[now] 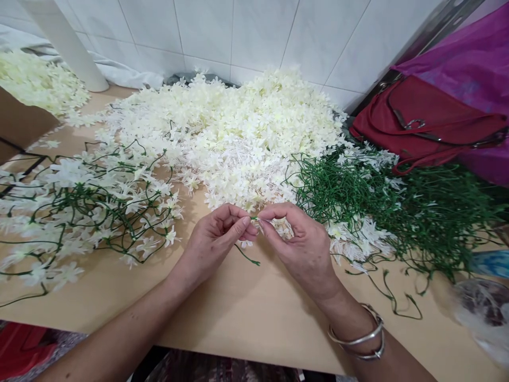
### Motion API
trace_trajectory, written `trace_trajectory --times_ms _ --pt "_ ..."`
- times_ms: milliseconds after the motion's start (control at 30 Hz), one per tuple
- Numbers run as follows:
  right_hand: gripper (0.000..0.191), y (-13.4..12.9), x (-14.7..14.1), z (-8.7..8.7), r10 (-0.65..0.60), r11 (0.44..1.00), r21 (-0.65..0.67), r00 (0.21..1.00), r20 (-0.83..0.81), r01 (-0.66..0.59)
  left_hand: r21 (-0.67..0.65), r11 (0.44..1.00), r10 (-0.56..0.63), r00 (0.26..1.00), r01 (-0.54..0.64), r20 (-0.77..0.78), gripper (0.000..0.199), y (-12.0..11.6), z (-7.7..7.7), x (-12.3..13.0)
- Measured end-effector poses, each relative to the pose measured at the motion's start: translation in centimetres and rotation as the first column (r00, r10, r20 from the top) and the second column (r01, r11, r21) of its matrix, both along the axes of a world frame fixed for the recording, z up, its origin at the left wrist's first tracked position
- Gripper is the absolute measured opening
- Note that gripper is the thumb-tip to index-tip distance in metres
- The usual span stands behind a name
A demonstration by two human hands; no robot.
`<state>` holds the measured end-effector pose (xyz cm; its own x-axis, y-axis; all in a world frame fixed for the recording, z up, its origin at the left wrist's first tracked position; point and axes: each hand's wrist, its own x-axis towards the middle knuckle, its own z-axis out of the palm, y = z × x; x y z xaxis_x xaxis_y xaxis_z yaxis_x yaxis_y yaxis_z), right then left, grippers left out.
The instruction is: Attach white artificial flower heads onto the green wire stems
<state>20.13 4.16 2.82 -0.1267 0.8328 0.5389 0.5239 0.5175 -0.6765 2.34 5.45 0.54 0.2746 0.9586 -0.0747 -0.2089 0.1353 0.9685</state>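
Both hands meet fingertip to fingertip over the table's middle. Between the thumb and fingers of my left hand point(222, 233) is a green artificial flower stem point(248, 256), its free end hanging below the palm. My right hand point(304, 244) pinches a thin white stalk point(265, 219) against the green tip; its far part is hidden by the fingers. A large heap of white and cream artificial flowers point(254, 122) lies just beyond the hands. To the left are white flowers joined to green stems point(107, 201). Loose green stems point(350, 180) are piled on the right.
Beige table point(230, 313) against a tiled wall point(258, 32). A red bag point(433, 116) and purple plastic point(473, 58) stand at the back right. A white pole point(71, 48) and a cardboard box point(24, 124) are at the left. A clear plastic bag point(483, 307) sits near the right edge.
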Motion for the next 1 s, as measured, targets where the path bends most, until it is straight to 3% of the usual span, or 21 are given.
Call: trace_trajectory --times_ms 167,433,567,667,800,1000 --pt "0.013 0.0 0.3 0.1 0.018 0.997 -0.079 0.996 -0.083 -0.025 0.010 1.000 -0.010 1.000 0.010 0.000 0.031 0.1 0.2 -0.2" --pt "0.012 0.1 0.3 -0.3 -0.001 0.998 -0.061 1.000 -0.013 0.001 0.012 0.999 -0.038 0.999 0.038 -0.004 0.034 0.1 -0.3 -0.1" --pt "0.012 0.7 0.8 -0.6 -0.046 0.999 0.008 0.997 0.062 0.046 0.053 0.999 0.004 1.000 -0.003 -0.028 0.029 0.1 0.2 0.0" --pt "0.006 1.3 1.5 -1.1 -0.117 0.992 -0.043 0.993 -0.013 0.116 0.120 0.988 0.115 0.984 -0.099 -0.136 0.021 0.1 0.7 -0.3" --pt "0.009 1.8 2.2 -1.6 -0.164 0.972 -0.196 0.974 -0.156 0.132 0.264 0.957 0.211 0.913 -0.120 -0.349 0.016 0.0 0.6 -0.8" --pt "0.017 2.0 2.3 -1.4 -0.167 0.950 -0.302 0.944 -0.284 0.077 0.496 0.855 0.292 0.650 0.151 -0.701 0.019 -0.1 -1.0 -0.3"
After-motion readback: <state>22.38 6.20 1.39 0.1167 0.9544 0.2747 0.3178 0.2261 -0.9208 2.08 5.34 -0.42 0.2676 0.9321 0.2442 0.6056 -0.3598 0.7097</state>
